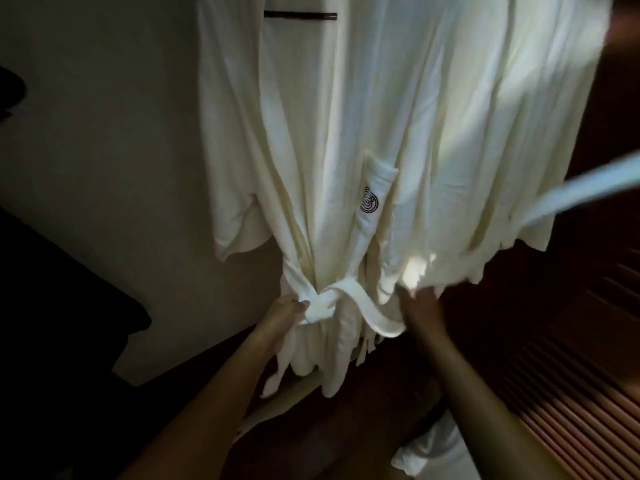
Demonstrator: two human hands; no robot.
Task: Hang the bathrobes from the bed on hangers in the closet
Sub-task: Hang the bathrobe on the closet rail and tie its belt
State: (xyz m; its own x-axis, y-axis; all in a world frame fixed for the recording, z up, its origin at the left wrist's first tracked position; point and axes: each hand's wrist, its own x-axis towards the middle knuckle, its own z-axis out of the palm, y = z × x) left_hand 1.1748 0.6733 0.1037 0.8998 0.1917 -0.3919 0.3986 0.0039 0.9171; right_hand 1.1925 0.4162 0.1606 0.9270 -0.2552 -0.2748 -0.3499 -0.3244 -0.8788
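Two hands are up at the waist of the robe (311,150). My left hand (287,315), at about seven o'clock in the view, has thumb and fingers pinched on the belt (377,320) right at its knot. My right hand (420,308), at five o'clock, is blurred against the loose loop of belt and the hem above it. I cannot tell whether it is clamped on anything or merely touching. The left is nearer the knot. From both hands the robe rises toward twelve o'clock, long axis vertical, pocket (375,188) facing me, and it is already hung from a dark hanger (299,15) at the top edge. More pale cloth (485,116), blurred, hangs just beside it at one o'clock, perhaps a second robe. A wall (121,133) stands behind at ten o'clock. I judge any tidying of the belt runs sideways across that hanging line.
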